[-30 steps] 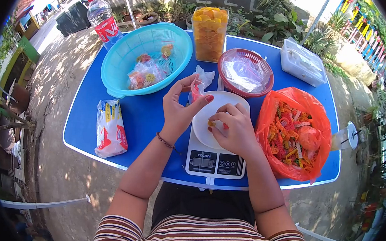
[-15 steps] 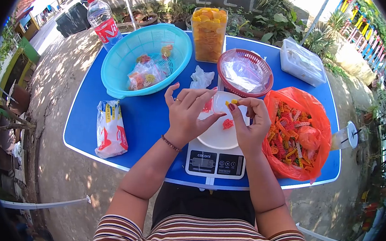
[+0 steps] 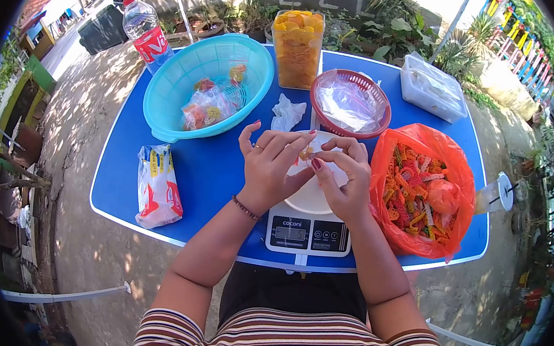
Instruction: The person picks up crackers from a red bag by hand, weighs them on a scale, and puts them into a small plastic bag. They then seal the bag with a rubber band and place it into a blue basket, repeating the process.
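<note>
My left hand [image 3: 271,166] holds what looks like a small clear plastic bag [image 3: 304,153] between thumb and fingers, above a white plate [image 3: 310,203]. Reddish and yellowish bits show in the bag, partly hidden by my fingers. My right hand [image 3: 348,178] is pinched at the bag's mouth, its thumb and index fingertips close to my left fingertips. A small yellow snack piece seems to be at those fingertips, though it is hard to make out. Under the plate is a kitchen scale [image 3: 309,235]. To the right, an orange plastic bag [image 3: 383,227] holds many coloured snack pieces [image 3: 412,190].
A turquoise basin [image 3: 164,112] with filled bags stands back left, beside a bottle [image 3: 146,36]. Behind are a tub of orange chips [image 3: 296,51], a red basket [image 3: 317,114] of clear bags and a plastic box [image 3: 433,88]. A tissue pack [image 3: 160,186] lies left, a cup [image 3: 493,195] right.
My right hand has moved left with the yellow piece to the bag at my left fingers. The pink piece on the plate is no longer visible. My left hand has barely moved.
</note>
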`<state>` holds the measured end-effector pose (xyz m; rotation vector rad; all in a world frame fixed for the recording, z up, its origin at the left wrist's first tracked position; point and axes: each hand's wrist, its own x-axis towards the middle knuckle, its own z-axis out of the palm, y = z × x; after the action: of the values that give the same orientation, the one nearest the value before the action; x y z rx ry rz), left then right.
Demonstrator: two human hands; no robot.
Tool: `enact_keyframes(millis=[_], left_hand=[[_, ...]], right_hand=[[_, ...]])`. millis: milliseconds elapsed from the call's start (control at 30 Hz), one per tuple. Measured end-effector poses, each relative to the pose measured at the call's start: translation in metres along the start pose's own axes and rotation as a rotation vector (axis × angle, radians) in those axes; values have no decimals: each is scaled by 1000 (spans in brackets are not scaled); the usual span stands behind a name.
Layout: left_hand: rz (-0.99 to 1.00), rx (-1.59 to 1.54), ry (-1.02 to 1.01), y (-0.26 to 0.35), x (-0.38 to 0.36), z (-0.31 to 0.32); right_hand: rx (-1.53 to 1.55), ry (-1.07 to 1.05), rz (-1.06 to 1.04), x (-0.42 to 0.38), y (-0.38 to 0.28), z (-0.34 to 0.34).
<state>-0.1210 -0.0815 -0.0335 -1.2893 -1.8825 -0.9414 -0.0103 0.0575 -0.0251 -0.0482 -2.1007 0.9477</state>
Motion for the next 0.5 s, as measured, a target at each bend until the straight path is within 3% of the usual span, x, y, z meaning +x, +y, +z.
enact_keyframes(millis=[300,500], left_hand=[[-47,-132,-23,3,4,-2],[-230,-459,-119,-3,3,-4]], right_hand=[[111,-64,100,-1,0,3],[56,109,-24,5,-4,-2]])
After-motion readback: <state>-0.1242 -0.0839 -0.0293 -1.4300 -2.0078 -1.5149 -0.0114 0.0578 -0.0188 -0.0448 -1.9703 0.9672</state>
